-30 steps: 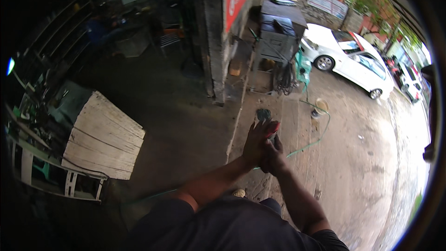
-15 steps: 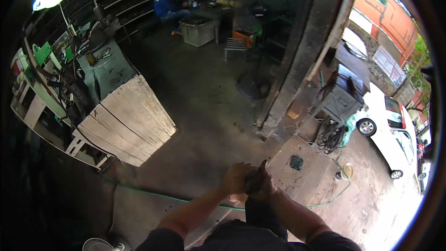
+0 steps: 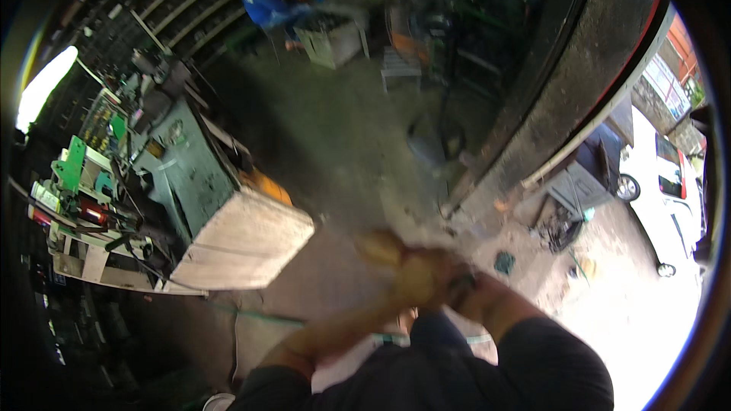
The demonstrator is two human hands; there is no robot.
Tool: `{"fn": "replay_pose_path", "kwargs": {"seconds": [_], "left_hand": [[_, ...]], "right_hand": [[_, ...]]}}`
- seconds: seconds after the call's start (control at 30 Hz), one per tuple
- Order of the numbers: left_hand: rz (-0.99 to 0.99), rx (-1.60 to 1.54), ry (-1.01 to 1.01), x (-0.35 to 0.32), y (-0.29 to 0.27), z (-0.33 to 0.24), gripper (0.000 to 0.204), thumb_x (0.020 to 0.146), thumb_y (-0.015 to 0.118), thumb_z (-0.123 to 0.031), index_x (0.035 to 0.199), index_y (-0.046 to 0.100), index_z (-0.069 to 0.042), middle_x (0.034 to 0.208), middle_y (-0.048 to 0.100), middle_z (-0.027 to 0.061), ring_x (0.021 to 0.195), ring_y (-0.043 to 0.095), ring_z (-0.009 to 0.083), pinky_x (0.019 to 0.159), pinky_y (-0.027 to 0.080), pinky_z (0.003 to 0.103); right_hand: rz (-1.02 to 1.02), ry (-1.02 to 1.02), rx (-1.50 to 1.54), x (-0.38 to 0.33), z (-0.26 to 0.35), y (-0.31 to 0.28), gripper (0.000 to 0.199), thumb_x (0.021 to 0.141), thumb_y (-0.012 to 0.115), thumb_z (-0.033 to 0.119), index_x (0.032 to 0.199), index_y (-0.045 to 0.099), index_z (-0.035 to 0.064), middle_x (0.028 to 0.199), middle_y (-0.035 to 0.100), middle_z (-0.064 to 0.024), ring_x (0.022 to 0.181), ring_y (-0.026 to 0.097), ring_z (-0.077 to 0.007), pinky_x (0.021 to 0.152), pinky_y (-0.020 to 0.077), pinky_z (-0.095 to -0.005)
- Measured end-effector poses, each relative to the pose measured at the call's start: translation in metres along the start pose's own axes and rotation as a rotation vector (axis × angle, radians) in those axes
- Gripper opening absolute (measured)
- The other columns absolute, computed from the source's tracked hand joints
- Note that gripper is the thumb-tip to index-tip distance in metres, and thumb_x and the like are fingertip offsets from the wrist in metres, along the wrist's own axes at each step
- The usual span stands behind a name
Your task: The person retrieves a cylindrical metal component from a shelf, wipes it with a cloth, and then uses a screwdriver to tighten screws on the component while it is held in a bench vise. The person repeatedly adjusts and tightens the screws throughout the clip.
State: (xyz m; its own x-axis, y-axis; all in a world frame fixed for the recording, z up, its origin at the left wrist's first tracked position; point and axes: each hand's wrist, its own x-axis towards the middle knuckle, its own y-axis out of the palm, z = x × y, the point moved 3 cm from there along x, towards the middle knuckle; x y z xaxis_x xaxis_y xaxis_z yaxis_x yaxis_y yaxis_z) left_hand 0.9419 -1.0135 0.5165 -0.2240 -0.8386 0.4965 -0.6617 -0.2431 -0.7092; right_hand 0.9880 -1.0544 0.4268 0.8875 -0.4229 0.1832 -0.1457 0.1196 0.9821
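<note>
Bin (image 3: pixel 332 49): dark contents, indistinct | hands (image 3: pixel 417 277): together, blurred | person (image 3: pixel 261 4): beside bin

The sleeves (image 3: pixel 560 358) are black (the car (image 3: pixel 649 209), white).

White car (image 3: pixel 649 190) beyond dark pillar (image 3: pixel 571 80)

Left of the pillar (image 3: pixel 563 91): dim floor (image 3: pixel 327 122), glaring lamp (image 3: pixel 47 87). Right of it: daylight, ground (image 3: pixel 640 342) blown out white. Below it: hands (image 3: pixel 419 274) motion-blurred. Fisheye bends edges.
</note>
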Motion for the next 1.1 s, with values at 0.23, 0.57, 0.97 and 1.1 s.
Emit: {"fn": "replay_pose_path", "kwargs": {"seconds": [0.23,0.57,0.97,1.1], "left_hand": [[-0.397,0.299,-0.069,0.089,-0.167,0.045,0.035,0.08,0.078,-0.02,0.114,0.08,-0.013,0.123,0.076,0.012,0.118,0.071,0.0359,0.105,0.05,0.057],[-0.484,0.375,-0.166,0.1,-0.268,0.214,0.048,0.092,0.074,-0.03,0.138,0.076,-0.015,0.15,0.071,0.0137,0.147,0.059,0.0391,0.126,0.034,0.06],[-0.662,0.269,-0.771,0.118,-0.419,0.518,0.042,0.114,0.054,-0.039,0.141,0.074,-0.014,0.141,0.075,0.0148,0.146,0.057,0.0404,0.129,0.033,0.054],[-1.167,-1.527,-0.641,0.157,-0.399,0.585,0.053,0.119,0.046,-0.044,0.152,0.062,-0.005,0.135,0.074,0.0155,0.137,0.062,0.028,0.118,0.049,0.044]], "right_hand": [[-0.341,-0.201,0.196,0.144,0.037,0.08,0.017,0.107,0.058,0.021,0.121,0.061,0.0114,0.112,0.067,-0.0102,0.105,0.065,-0.0261,0.105,0.0525,-0.0575],[-0.324,-0.091,0.04,0.341,0.086,0.011,0.043,0.112,0.054,0.029,0.144,0.052,0.0001,0.143,0.06,-0.0173,0.133,0.06,-0.0333,0.123,0.0452,-0.0601],[-0.198,0.181,-0.115,0.594,0.093,0.089,0.115,0.102,0.04,0.089,0.18,0.0,0.0157,0.179,0.023,-0.0323,0.161,0.037,-0.0467,0.134,0.0318,-0.0581],[0.074,-0.194,-0.819,0.675,0.092,0.073,0.11,0.106,0.041,0.084,0.181,0.005,0.0111,0.177,0.033,-0.0268,0.163,0.037,-0.0394,0.134,0.0299,-0.0521]]}}
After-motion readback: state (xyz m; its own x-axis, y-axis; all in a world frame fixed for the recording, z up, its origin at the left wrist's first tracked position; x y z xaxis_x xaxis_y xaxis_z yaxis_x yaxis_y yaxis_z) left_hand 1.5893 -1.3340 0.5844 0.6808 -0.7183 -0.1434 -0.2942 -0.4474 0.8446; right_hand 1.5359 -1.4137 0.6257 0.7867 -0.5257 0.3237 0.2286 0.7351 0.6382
